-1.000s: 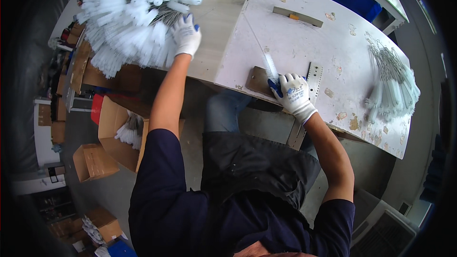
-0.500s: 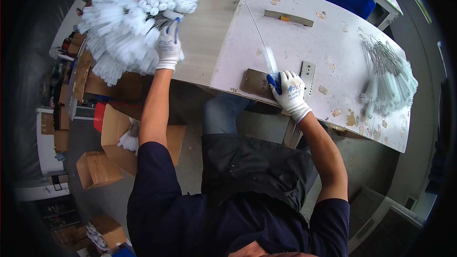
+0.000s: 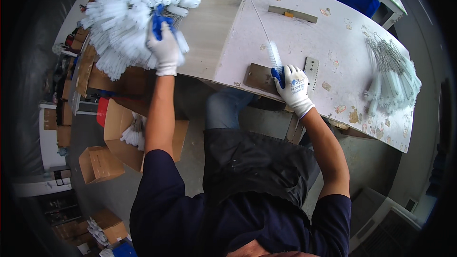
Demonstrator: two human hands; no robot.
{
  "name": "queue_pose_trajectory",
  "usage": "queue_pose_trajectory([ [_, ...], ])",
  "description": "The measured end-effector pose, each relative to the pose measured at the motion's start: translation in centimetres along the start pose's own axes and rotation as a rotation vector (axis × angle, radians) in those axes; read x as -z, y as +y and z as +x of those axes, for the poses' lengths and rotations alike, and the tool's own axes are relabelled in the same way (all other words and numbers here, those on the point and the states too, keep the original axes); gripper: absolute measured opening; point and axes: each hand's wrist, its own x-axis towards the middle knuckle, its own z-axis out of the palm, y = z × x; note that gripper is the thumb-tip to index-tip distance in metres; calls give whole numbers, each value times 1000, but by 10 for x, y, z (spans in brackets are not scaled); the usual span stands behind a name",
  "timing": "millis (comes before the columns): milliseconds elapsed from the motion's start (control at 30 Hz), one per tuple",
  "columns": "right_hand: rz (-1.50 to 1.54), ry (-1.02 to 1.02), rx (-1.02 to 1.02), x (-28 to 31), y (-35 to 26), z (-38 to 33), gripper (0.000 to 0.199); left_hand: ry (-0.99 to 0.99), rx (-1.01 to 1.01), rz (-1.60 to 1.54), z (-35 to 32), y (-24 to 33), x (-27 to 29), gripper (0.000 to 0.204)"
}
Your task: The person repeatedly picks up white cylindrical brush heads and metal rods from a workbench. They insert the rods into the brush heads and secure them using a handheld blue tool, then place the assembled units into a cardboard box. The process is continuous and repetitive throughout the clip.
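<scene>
My left hand, in a white glove with blue palm, reaches into a big pile of white bottle brushes at the table's left end, fingers closed around some of them. My right hand, gloved the same way, holds the bristle end of one long wire brush down against a metal plate at the near edge of the white board. The brush's thin wire stem runs away from me across the board.
A bundle of finished wire brushes lies at the board's right end. A perforated metal strip and a flat bar rest on the board. Open cardboard boxes with more brushes stand on the floor to my left.
My left hand has slid further left and deeper into the white brush pile. My right hand has stayed at the metal plate with the brush.
</scene>
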Motion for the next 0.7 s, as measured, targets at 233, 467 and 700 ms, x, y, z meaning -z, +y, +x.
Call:
queue_pose_trajectory([
  [233,46,78,-112,6,5,-4,26,-266,806,-535,-80,-42,-112,24],
  [467,-187,146,-300,92,83,-49,21,-533,540,136,-144,-89,-139,25],
  [700,-838,65,-428,236,209,-93,30,-581,494,168,-142,-82,-142,30],
])
